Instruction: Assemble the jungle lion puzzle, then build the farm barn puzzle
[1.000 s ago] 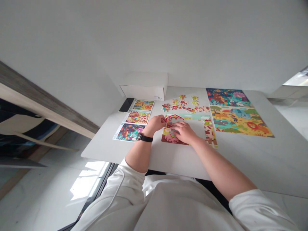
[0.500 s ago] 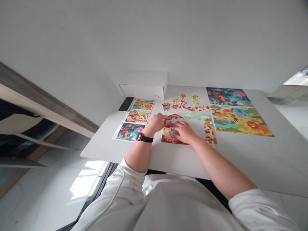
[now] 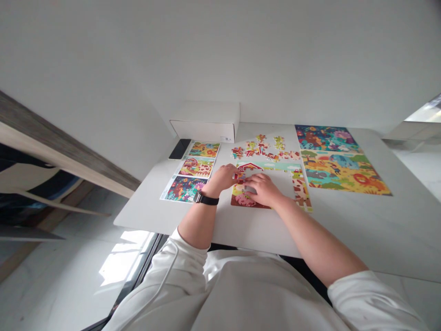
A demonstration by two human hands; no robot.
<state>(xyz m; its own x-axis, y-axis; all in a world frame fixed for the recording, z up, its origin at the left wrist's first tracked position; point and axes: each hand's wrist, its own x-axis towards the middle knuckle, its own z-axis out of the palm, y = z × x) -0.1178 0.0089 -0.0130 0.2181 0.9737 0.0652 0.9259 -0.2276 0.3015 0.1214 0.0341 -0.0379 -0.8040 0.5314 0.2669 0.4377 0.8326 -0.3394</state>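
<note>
A partly joined farm puzzle [image 3: 250, 201] lies flat on the table, with a red barn roof along its top and a pink pig at its lower left. At its left side, my left hand [image 3: 225, 178] pinches a small puzzle piece [image 3: 240, 176] with its fingertips. My right hand [image 3: 264, 189] reaches in from the right, fingers bent and closed on the lower edge of that same piece. The fingers cover part of the piece, so how it fits its neighbours cannot be made out. Several loose puzzle pieces [image 3: 261, 148] lie just beyond the frame.
Left of the hands is a sheet with three small pictures [image 3: 195, 167], beside a black phone [image 3: 180, 149]. A white box [image 3: 203, 131] stands against the wall. Two finished puzzles [image 3: 339, 168] cover the right part of the white table [image 3: 365, 220].
My left fingertips have drawn back slightly, and more of the piece shows between my hands. My right hand stays almost in place.
</note>
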